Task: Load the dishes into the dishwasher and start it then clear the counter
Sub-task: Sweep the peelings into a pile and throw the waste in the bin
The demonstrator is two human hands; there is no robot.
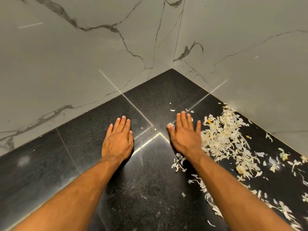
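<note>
While both arms reach forward, left hand (118,140) flat on counter (50,164), right hand (185,134) flat beside peels (223,139), fingers straight, holding nothing

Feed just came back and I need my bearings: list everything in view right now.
counter: one, black speckled stone with pale seams, fills the lower frame, meets the walls in a corner.
wall tiles: two walls, grey-white with dark veins, behind the counter.
vegetable peelings: one scattered heap plus many stray bits, pale white-yellow, on the counter's right side along the wall.
left hand: flat, fingers straight, on bare counter.
right hand: flat, fingers straight, at the heap's left edge.
</note>
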